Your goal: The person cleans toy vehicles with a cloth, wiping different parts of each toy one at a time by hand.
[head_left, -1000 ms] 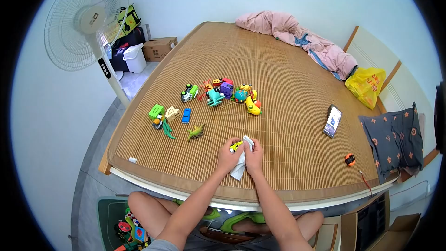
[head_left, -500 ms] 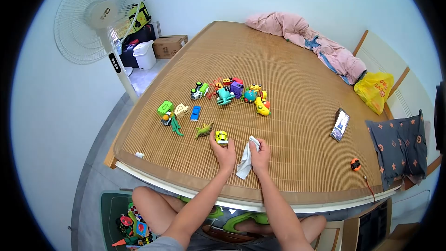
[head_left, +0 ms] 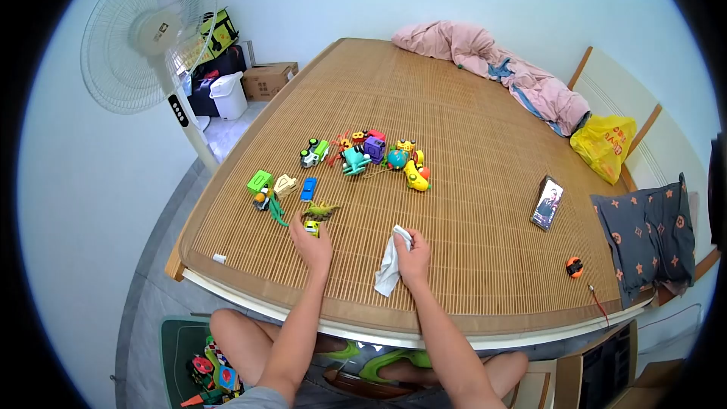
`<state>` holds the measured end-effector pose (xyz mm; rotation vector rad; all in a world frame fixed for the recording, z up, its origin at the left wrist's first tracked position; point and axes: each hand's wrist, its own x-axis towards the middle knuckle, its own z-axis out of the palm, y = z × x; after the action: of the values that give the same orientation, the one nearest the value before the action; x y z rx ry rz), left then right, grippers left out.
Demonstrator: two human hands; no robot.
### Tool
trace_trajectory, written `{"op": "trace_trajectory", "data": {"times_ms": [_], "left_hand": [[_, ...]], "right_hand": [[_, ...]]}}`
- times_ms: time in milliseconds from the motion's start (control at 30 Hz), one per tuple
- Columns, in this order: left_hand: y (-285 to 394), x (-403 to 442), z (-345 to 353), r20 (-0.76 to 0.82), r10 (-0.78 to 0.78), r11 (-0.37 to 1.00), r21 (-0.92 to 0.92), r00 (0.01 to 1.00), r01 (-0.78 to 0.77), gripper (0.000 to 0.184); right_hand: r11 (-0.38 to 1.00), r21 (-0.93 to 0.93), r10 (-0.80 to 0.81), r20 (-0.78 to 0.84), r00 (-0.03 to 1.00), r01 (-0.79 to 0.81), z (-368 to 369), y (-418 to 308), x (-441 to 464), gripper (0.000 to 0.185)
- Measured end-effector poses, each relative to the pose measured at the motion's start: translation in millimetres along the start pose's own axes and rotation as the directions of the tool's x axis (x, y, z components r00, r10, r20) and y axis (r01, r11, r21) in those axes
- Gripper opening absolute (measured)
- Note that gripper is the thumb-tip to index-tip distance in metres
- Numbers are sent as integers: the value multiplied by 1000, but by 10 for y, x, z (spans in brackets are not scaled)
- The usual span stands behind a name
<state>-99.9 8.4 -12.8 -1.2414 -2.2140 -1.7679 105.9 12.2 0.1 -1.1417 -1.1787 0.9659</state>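
My left hand [head_left: 311, 247] is closed around a small yellow toy car [head_left: 312, 226] on the bamboo mat [head_left: 485, 182]. Just beyond it lies a green toy dinosaur [head_left: 321, 210]. A crumpled white cloth [head_left: 388, 266] hangs from my right hand [head_left: 413, 255], pinched between thumb and fingers. Left of the car are a green toy lizard [head_left: 277, 213], a bright green block-like toy [head_left: 260, 181], a cream toy piece [head_left: 285, 185] and a blue toy car [head_left: 308, 189]. Farther off sit a purple toy [head_left: 374, 148], a teal toy plane [head_left: 354, 160] and a toy banana [head_left: 416, 176].
A phone [head_left: 547, 202] and an orange round object [head_left: 575, 267] lie at the right. Beyond them are a dark pillow [head_left: 644, 235], a yellow bag [head_left: 603, 148] and a pink quilt [head_left: 447, 40]. A fan [head_left: 159, 34] stands left; a green toy bin [head_left: 174, 348] sits below.
My left hand has moved left with the yellow toy car, bringing it close to the dinosaur. My right hand still holds the cloth. The whole view has shifted slightly.
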Motion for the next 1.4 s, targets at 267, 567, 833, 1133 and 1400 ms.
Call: {"op": "trace_trajectory", "data": {"times_ms": [267, 567, 833, 1133, 1400], "left_hand": [[109, 43, -384, 106, 181, 981, 48, 978, -187, 60], [752, -138, 410, 411, 327, 928, -311, 851, -207, 42], [1019, 37, 1559, 715, 531, 799, -245, 454, -549, 74], [835, -10, 1675, 658, 592, 737, -208, 465, -643, 45], [581, -201, 1216, 415, 513, 823, -488, 752, -292, 26]], "right_hand": [[999, -42, 11, 13, 1000, -10, -1, -50, -16, 18], [998, -61, 15, -11, 1000, -15, 25, 34, -20, 17], [998, 36, 57, -21, 998, -56, 40, 63, -35, 19], [999, 6, 35, 6, 999, -35, 40, 109, -28, 19], [997, 71, 13, -107, 994, -5, 70, 202, 90, 20]]}}
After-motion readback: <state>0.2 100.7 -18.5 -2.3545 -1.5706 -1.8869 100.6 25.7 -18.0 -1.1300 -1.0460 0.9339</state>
